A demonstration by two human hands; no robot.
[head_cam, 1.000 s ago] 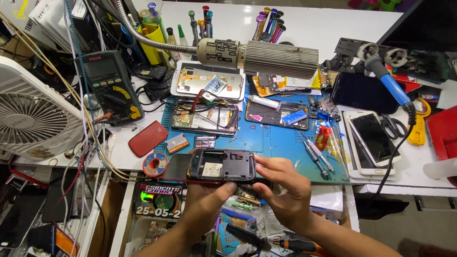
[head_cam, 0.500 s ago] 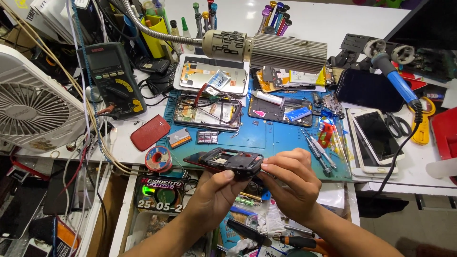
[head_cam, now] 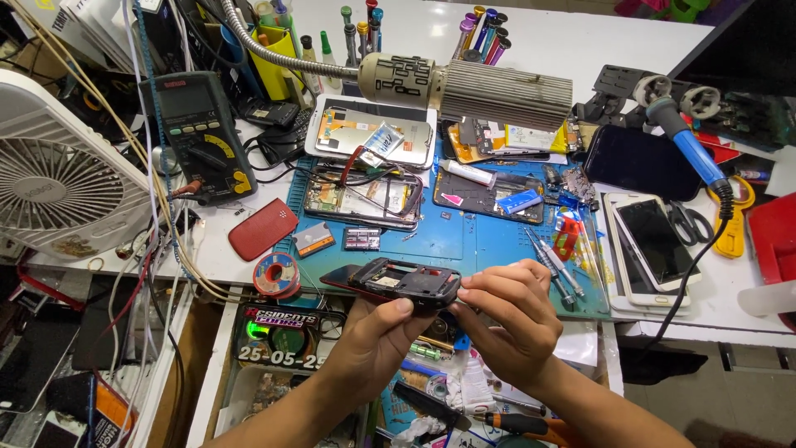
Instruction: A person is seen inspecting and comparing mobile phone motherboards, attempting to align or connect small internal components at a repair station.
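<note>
Both hands hold a small black phone body with its back cover off, tilted over the front edge of the blue work mat. My left hand grips it from below, thumb on its near edge. My right hand pinches the phone's right end with its fingertips. A red back cover lies on the white bench to the left. Opened phones and small parts lie on the mat behind.
A white fan stands at the left, a multimeter behind it. A gooseneck lamp hangs over the mat. Screwdrivers, a solder reel, phones and a blue soldering iron sit around. An open drawer lies below.
The phone body has tilted and shifted slightly right, with its right end turned toward my right fingertips. Both hands stay on it.
</note>
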